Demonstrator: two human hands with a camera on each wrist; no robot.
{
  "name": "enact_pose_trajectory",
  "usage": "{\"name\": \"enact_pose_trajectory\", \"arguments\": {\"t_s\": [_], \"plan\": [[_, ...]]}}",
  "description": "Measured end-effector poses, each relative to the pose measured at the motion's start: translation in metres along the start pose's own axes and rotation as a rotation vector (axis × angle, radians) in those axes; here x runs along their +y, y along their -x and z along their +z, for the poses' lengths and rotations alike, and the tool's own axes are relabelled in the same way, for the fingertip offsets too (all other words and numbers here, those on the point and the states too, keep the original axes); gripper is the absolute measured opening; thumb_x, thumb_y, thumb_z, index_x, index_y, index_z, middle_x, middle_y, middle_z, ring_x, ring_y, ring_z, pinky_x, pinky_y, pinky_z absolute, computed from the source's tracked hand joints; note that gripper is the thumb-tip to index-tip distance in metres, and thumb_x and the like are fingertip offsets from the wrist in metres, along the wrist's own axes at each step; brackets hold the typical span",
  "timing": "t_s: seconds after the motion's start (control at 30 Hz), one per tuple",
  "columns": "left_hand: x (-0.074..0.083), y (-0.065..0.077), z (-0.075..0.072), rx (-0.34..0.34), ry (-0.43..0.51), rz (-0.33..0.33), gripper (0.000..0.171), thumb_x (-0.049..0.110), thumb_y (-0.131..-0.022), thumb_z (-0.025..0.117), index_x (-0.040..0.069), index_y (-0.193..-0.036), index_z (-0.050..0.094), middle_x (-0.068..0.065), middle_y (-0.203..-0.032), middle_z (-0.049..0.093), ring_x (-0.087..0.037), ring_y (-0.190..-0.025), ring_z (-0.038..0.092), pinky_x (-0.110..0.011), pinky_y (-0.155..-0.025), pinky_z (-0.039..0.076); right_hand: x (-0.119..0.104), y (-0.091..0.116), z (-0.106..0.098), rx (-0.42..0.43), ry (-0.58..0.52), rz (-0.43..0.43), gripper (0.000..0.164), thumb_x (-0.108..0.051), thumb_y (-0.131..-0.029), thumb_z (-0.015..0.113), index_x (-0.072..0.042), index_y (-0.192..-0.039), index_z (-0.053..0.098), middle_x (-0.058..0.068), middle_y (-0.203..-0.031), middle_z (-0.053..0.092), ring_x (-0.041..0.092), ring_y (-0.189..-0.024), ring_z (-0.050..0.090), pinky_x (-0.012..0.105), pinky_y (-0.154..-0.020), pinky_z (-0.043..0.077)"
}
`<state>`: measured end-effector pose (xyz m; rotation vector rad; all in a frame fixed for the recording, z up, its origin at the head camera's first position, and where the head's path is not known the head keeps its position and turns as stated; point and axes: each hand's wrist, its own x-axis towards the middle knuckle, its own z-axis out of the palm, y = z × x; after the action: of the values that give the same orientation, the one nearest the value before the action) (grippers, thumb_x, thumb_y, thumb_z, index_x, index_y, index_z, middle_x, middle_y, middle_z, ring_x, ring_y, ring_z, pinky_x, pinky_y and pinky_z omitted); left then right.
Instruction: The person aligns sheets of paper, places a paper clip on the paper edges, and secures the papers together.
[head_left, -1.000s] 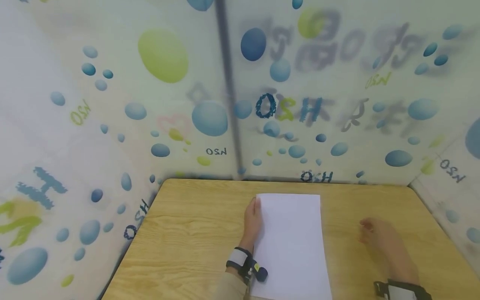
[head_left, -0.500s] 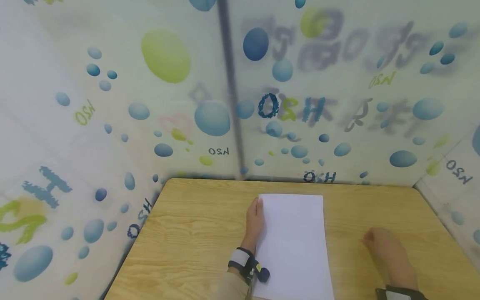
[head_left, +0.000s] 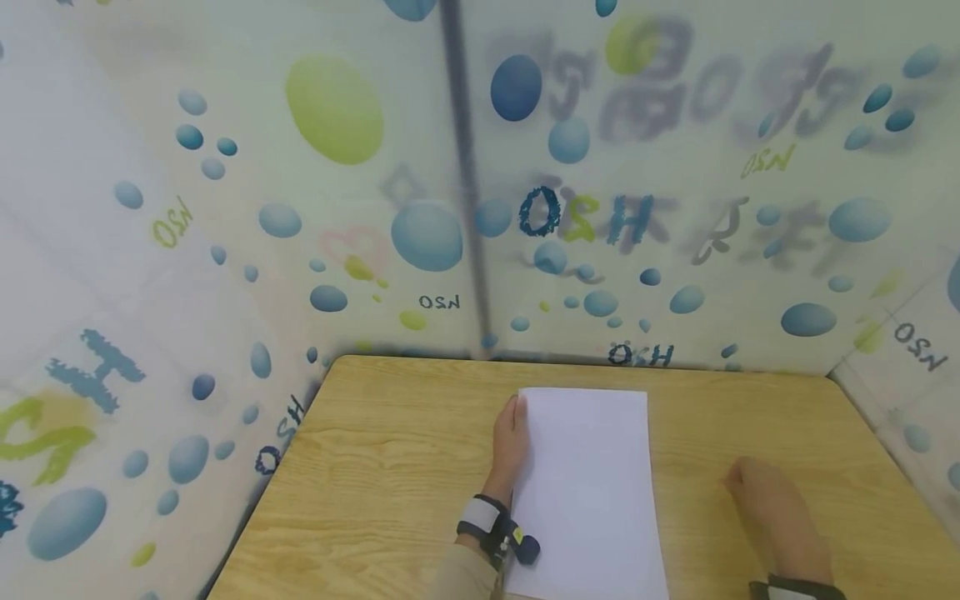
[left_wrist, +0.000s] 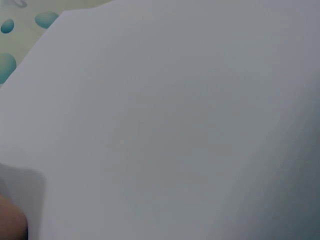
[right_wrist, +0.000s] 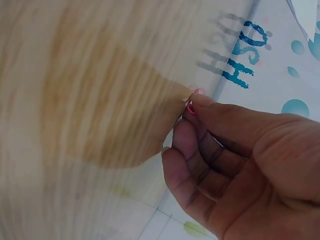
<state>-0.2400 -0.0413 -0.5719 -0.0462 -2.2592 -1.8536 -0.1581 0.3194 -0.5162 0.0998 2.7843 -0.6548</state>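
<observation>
A white sheet of paper (head_left: 585,475), possibly several together, is held lengthwise above the table's middle. My left hand (head_left: 511,442) grips its left edge near the far corner, with most fingers hidden. In the left wrist view the paper (left_wrist: 160,115) fills most of the picture, and a fingertip (left_wrist: 11,220) shows at the lower left. To the right of the paper, my right hand (head_left: 768,500) is low over the table. Its thumb and index finger pinch a small pink wire-like loop (right_wrist: 191,107), mostly covered by the fingertips; the other fingers are curled.
The wooden table (head_left: 390,450) extends on both sides of the paper. A patterned wall (head_left: 420,275) with bubbles and lettering stands directly behind it, and side walls close in at left and right. Each wrist carries a strap (head_left: 480,517) with a camera.
My right hand has come down slightly toward me and then nearly stopped. The left hand keeps its grip on the paper; the head view has shifted a little.
</observation>
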Motion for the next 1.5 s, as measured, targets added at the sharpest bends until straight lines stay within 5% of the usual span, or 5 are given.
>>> {"name": "enact_pose_trajectory", "arguments": {"t_s": [0.2,0.5,0.93,1.27,1.5], "plan": [[-0.001,0.001,0.000,0.002,0.017,0.002,0.038,0.043,-0.104,0.037,0.012,-0.096,0.057,0.003,-0.082,0.048,-0.014,-0.080,0.049,-0.030,-0.072,0.039,-0.002,-0.008,0.002,0.040,0.027,-0.054,0.026,-0.011,-0.100,0.048,0.011,-0.114,0.053,0.025,-0.101,0.060,0.043,-0.093,0.058,0.055,-0.077,0.046],[0.002,0.002,0.002,0.014,0.014,0.001,0.036,0.039,-0.105,0.038,0.011,-0.093,0.055,0.002,-0.080,0.046,-0.013,-0.078,0.047,-0.030,-0.070,0.038,-0.032,-0.024,0.000,0.253,0.017,-0.195,0.023,-0.003,-0.098,0.050,0.008,-0.118,0.054,0.026,-0.103,0.059,0.042,-0.093,0.057,0.054,-0.076,0.046],[0.001,0.002,0.002,0.015,0.002,-0.007,0.037,0.040,-0.105,0.037,0.011,-0.097,0.058,0.003,-0.085,0.050,-0.013,-0.083,0.050,-0.033,-0.075,0.041,-0.135,-0.047,0.005,0.565,-0.205,-0.374,0.018,-0.011,-0.096,0.062,-0.002,-0.111,0.065,0.015,-0.099,0.067,0.030,-0.090,0.060,0.046,-0.076,0.049],[-0.005,0.000,0.000,0.003,0.015,0.006,0.038,0.042,-0.105,0.036,0.015,-0.098,0.061,0.004,-0.085,0.054,-0.013,-0.079,0.052,-0.031,-0.072,0.043,-0.200,-0.075,0.040,0.539,-0.342,-0.491,0.015,-0.019,-0.094,0.066,-0.010,-0.104,0.072,0.005,-0.096,0.071,0.024,-0.089,0.064,0.041,-0.076,0.050],[-0.007,0.000,-0.001,-0.018,0.036,0.014,0.037,0.042,-0.105,0.035,0.016,-0.104,0.062,0.005,-0.090,0.058,-0.013,-0.082,0.054,-0.032,-0.073,0.045,-0.217,-0.086,0.052,0.507,-0.374,-0.460,0.016,-0.019,-0.093,0.067,-0.010,-0.104,0.073,0.004,-0.093,0.072,0.024,-0.089,0.066,0.041,-0.074,0.050]]}}
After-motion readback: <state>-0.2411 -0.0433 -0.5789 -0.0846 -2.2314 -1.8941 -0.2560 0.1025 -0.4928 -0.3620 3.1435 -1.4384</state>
